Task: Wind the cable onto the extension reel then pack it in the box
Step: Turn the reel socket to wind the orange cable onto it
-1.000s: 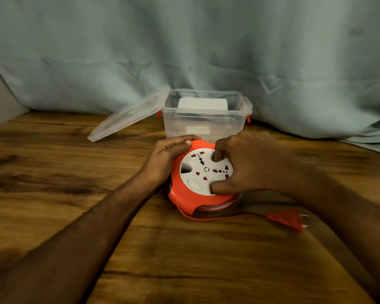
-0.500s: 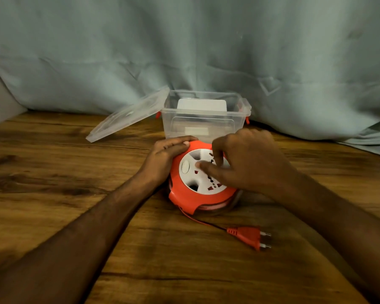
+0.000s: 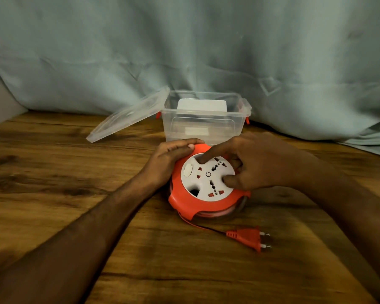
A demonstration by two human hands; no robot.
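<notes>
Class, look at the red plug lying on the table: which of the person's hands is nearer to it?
Right. The right hand sits on the reel's white face, just beyond the plug. The left hand holds the reel's far left rim, farther away.

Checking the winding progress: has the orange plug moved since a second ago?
Yes. The plug has slid left along the wooden table, toward the reel, leaving less loose cable out.
</notes>
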